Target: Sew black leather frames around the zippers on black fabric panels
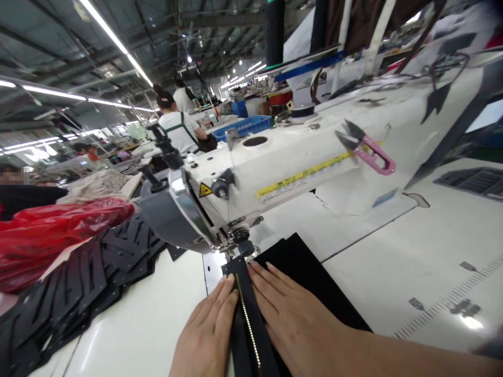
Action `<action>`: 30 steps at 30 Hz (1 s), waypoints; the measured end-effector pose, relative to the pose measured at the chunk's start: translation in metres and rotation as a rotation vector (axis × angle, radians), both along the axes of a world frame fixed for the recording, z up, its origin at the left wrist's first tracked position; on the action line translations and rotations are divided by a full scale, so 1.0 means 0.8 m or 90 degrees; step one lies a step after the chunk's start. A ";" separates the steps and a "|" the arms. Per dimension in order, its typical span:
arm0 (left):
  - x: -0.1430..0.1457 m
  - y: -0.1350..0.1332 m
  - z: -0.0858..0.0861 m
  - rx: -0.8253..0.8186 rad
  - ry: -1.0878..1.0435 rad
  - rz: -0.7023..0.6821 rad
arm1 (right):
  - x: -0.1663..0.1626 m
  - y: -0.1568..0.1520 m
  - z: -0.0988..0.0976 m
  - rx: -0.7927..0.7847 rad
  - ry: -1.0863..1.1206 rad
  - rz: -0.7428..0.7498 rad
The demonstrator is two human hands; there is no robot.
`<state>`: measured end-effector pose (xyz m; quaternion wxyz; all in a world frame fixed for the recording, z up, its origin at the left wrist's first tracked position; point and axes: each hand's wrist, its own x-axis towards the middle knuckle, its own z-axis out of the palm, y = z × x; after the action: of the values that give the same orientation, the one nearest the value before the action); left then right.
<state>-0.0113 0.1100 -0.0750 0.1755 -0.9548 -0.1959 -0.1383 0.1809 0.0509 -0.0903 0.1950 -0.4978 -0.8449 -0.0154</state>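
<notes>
A black fabric panel with a gold-toothed zipper lies lengthwise under the head of a white sewing machine. My left hand rests along the panel's left edge, fingers stretched out and flat, tips close to the presser foot. On the right side my right hand lies flat with fingers extended, pressing the panel and the wider black material beneath it. Both hands touch the work from above without gripping it. The needle itself is too small to make out.
Overlapping black cut pieces are piled at the left beside a red plastic bag. Pink-handled thread snips sit on the machine arm. A printed ruler scale marks the tabletop at right. Behind the machine are a blue crate and a seated person.
</notes>
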 end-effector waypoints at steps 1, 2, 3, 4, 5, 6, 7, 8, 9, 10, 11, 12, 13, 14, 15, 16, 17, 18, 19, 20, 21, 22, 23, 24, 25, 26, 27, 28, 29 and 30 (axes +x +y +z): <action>0.000 -0.001 -0.001 -0.005 -0.006 0.001 | 0.000 0.000 -0.001 0.013 -0.015 0.004; 0.000 -0.002 -0.002 -0.012 -0.013 0.001 | -0.001 0.001 -0.001 0.030 -0.028 0.008; -0.001 -0.003 -0.004 -0.018 -0.025 0.002 | -0.001 0.002 -0.001 0.048 -0.041 0.012; -0.001 -0.004 -0.005 -0.023 -0.041 0.005 | -0.001 0.002 -0.001 0.065 -0.056 0.015; -0.001 -0.004 -0.007 -0.028 -0.061 0.010 | -0.001 0.002 0.000 0.082 -0.071 0.020; -0.001 -0.005 -0.009 -0.030 -0.083 0.016 | -0.001 0.003 0.001 0.095 -0.087 0.026; -0.001 -0.005 -0.011 -0.030 -0.104 0.021 | -0.001 0.003 0.002 0.106 -0.102 0.034; -0.001 -0.006 -0.012 -0.032 -0.118 0.024 | 0.000 0.003 0.004 0.114 -0.113 0.039; 0.000 -0.007 -0.013 -0.032 -0.126 0.024 | 0.000 0.003 0.005 0.119 -0.121 0.045; 0.001 -0.007 -0.014 -0.031 -0.127 0.021 | -0.001 0.003 0.006 0.121 -0.126 0.049; 0.001 -0.008 -0.014 -0.030 -0.125 0.018 | -0.001 0.004 0.007 0.120 -0.130 0.051; 0.002 -0.009 -0.014 -0.032 -0.120 0.016 | -0.001 0.004 0.007 0.118 -0.133 0.051; 0.002 -0.010 -0.013 -0.034 -0.116 0.016 | -0.001 0.004 0.007 0.115 -0.136 0.051; 0.003 -0.010 -0.012 -0.035 -0.113 0.017 | -0.002 0.004 0.007 0.112 -0.138 0.051; 0.003 -0.011 -0.012 -0.034 -0.111 0.016 | -0.002 0.004 0.006 0.109 -0.138 0.051; 0.003 -0.011 -0.011 -0.034 -0.108 0.016 | -0.002 0.004 0.005 0.105 -0.135 0.050; 0.003 -0.011 -0.010 -0.033 -0.107 0.017 | -0.002 0.003 0.003 0.100 -0.130 0.050; 0.003 -0.011 -0.010 -0.032 -0.106 0.018 | -0.001 0.003 0.002 0.093 -0.123 0.048; 0.003 -0.011 -0.009 -0.033 -0.106 0.020 | -0.001 0.002 0.001 0.085 -0.115 0.046; 0.002 -0.011 -0.010 -0.034 -0.105 0.022 | 0.000 0.002 0.000 0.075 -0.106 0.045; 0.002 -0.010 -0.010 -0.035 -0.104 0.023 | 0.001 0.002 -0.001 0.068 -0.097 0.046; 0.003 -0.010 -0.011 -0.037 -0.101 0.021 | 0.001 0.002 -0.002 0.062 -0.089 0.047; 0.003 -0.009 -0.012 -0.039 -0.097 0.016 | 0.002 0.003 -0.002 0.059 -0.084 0.050; 0.004 -0.007 -0.013 -0.041 -0.097 0.013 | 0.003 0.004 -0.002 0.060 -0.082 0.052; 0.005 -0.006 -0.014 -0.044 -0.098 0.011 | 0.004 0.006 -0.002 0.065 -0.084 0.052; 0.007 -0.004 -0.015 -0.048 -0.103 0.012 | 0.005 0.008 -0.002 0.073 -0.086 0.050; 0.009 -0.001 -0.016 -0.056 -0.109 0.016 | 0.006 0.011 -0.002 0.081 -0.088 0.049; 0.011 0.001 -0.016 -0.066 -0.114 0.021 | 0.007 0.014 -0.002 0.088 -0.087 0.046; 0.013 0.004 -0.016 -0.076 -0.116 0.027 | 0.009 0.017 -0.002 0.095 -0.083 0.045; 0.015 0.007 -0.015 -0.084 -0.118 0.032 | 0.010 0.020 -0.002 0.099 -0.079 0.043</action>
<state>0.0006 0.1155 -0.0872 0.0971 -0.9421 -0.2441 -0.2084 0.1886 0.0668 -0.0918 0.1808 -0.4502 -0.8681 -0.1051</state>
